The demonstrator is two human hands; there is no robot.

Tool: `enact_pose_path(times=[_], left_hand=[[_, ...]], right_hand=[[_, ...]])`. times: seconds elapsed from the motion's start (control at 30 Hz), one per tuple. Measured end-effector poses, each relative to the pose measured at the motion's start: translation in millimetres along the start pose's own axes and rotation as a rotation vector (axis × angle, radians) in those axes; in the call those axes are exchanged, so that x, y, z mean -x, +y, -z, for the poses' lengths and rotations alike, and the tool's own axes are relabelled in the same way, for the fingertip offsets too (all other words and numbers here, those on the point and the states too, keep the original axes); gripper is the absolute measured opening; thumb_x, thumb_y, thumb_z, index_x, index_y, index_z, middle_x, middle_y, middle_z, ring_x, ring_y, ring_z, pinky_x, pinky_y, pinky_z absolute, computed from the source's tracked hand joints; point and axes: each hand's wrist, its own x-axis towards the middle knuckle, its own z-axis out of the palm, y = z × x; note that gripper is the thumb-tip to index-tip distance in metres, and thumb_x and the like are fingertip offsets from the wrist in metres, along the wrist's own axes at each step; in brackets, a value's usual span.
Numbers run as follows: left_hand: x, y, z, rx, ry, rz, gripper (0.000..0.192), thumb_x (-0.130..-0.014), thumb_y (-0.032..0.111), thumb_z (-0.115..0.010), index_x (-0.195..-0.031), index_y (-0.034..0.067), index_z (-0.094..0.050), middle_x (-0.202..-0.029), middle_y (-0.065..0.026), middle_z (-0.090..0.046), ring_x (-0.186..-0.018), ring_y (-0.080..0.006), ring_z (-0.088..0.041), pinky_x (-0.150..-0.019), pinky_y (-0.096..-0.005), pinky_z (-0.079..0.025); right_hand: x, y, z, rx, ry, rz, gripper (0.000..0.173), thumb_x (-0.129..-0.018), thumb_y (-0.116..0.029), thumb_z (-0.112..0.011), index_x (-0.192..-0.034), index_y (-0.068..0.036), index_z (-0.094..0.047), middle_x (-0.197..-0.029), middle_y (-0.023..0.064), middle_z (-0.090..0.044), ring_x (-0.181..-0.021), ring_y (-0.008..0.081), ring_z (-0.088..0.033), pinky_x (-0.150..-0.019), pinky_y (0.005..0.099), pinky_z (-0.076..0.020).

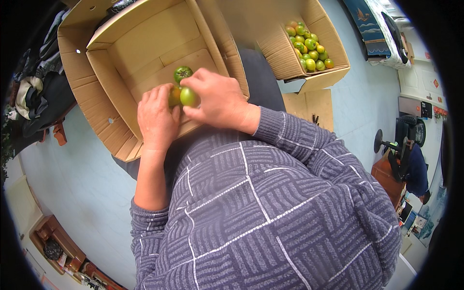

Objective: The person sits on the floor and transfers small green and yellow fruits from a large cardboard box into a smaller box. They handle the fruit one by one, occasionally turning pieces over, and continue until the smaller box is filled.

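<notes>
A large cardboard box [145,69] rests before me against my legs. Over its near end, my left hand [158,114] is curled around an orange-green tomato [174,96]. My right hand [219,99] holds a light green tomato [188,96] between thumb and fingers, close beside the other one. A dark green tomato [182,74] lies in the box just beyond my hands. At the upper right, a second cardboard box [331,43] holds several green and orange tomatoes [310,44].
A flat cardboard piece [323,105] with small dark items lies on the floor at right. Dark clothing [47,98] is heaped on furniture at left. A person [417,170] sits by a wooden desk [388,174] at far right.
</notes>
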Motion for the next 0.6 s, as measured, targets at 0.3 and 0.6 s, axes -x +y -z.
enact_pose_path(times=[0.3, 0.6], left_hand=[[4, -3, 2, -0.22, 0.199, 0.349, 0.048, -0.082, 0.028, -0.085, -0.124, 0.009, -0.07, -0.12, -0.0142, -0.073, -0.113, -0.0371, -0.069, -0.1, -0.051, -0.056], [8, -20, -1, -0.19, 0.385, 0.214, 0.044, -0.087, 0.014, -0.076, -0.131, 0.007, -0.073, -0.139, -0.017, -0.067, -0.132, -0.0395, -0.063, -0.115, -0.0529, -0.051]], right_hand=[[-4, 5, -1, 0.108, 0.365, 0.056, 0.046, -0.085, -0.013, -0.081, -0.131, -0.009, -0.08, -0.135, 0.0099, -0.066, -0.119, 0.032, -0.065, -0.102, 0.0429, -0.0572], [-4, 12, -5, 0.043, 0.372, 0.099, 0.036, -0.087, -0.01, -0.077, -0.122, -0.008, -0.082, -0.134, 0.0083, -0.07, -0.119, 0.0315, -0.066, -0.103, 0.0436, -0.0557]])
